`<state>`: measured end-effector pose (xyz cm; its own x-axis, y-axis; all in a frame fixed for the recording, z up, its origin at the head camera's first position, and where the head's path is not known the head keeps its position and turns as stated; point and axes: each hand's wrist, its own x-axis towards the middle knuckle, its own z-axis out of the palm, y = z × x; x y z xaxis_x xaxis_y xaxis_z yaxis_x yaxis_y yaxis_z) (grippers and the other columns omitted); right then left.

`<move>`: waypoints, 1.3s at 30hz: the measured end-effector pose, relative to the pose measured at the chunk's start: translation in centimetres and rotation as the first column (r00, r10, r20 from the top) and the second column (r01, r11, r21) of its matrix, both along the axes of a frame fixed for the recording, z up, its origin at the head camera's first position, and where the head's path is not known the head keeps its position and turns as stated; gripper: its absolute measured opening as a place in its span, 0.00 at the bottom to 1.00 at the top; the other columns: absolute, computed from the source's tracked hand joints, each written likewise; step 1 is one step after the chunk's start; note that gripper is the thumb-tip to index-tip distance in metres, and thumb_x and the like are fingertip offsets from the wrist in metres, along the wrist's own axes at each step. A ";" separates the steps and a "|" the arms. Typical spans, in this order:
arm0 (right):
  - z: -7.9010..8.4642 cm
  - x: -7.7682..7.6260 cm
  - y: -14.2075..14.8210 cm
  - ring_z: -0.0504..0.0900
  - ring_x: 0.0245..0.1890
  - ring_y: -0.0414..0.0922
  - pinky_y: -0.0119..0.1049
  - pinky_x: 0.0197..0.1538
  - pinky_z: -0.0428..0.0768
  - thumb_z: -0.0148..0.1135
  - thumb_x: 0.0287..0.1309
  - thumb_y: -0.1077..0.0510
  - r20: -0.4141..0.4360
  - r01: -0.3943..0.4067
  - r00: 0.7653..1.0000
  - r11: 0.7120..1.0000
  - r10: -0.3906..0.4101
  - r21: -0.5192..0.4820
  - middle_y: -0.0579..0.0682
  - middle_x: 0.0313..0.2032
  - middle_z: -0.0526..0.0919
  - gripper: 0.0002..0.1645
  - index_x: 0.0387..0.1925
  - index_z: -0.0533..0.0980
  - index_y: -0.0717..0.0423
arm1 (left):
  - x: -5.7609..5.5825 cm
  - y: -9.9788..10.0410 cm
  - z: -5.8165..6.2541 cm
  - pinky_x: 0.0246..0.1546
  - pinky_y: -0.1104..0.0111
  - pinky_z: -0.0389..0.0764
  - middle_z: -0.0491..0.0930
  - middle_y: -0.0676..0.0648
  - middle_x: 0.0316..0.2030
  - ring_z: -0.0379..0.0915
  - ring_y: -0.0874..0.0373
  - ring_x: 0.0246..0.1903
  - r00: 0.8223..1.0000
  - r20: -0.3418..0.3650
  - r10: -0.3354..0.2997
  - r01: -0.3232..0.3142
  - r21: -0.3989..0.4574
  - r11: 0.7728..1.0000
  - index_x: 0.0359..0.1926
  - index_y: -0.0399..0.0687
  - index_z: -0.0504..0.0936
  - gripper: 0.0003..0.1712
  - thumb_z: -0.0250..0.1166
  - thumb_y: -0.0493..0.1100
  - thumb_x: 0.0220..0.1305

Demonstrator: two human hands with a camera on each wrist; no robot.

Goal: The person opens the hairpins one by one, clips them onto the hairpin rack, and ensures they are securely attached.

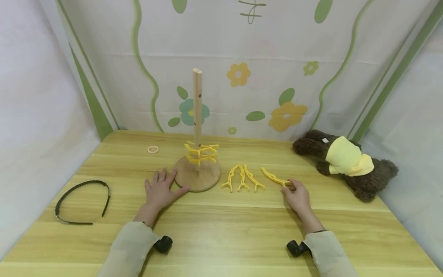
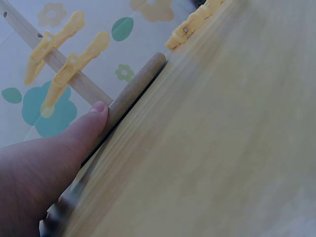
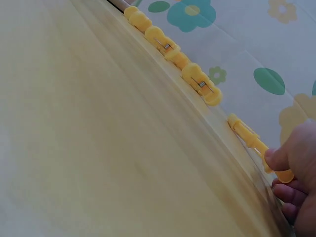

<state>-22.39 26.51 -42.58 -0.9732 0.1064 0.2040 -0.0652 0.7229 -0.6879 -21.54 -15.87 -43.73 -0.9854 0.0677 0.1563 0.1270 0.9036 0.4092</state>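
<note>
A wooden stand has a round base [image 1: 196, 181] and an upright post [image 1: 197, 107] with dark spots along it. Yellow clips [image 1: 207, 158] are stacked low around the post. My left hand [image 1: 160, 193] lies with fingers spread at the base's left side, thumb and fingertips at its rim. In the left wrist view the thumb [image 2: 81, 132] presses against that rim. My right hand [image 1: 298, 195] pinches the forked end of a yellow hair clip [image 1: 275, 178] between thumb and fingers. Several more yellow hair clips [image 1: 238, 177] lie between stand and right hand; small metal springs show in the right wrist view.
A black headband [image 1: 83, 182] lies at the left of the wooden table [image 1: 221, 238]. Behind it is a small pale ring [image 1: 153, 149]. A brown plush toy in a yellow shirt [image 1: 347, 156] lies at the right. A flower-printed cloth [image 1: 238, 42] hangs behind.
</note>
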 end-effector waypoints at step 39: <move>9.1 -5.9 -6.3 0.77 0.32 0.53 0.45 0.37 0.73 0.57 0.52 0.63 -0.378 -0.276 0.884 0.960 0.275 0.051 0.62 0.34 0.79 0.15 0.41 0.75 0.69 | 0.2 0.1 0.3 0.47 0.37 0.32 0.48 0.33 0.61 0.35 0.36 0.59 1.000 0.003 0.000 0.000 -0.013 1.000 0.64 0.50 0.55 0.51 0.48 0.75 0.45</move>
<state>-28.29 20.18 -33.50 -0.8128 -0.1531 0.5620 -0.5166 0.6353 -0.5740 -21.39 -15.79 -43.42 -0.9858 0.0698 0.1528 0.1260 0.9089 0.3976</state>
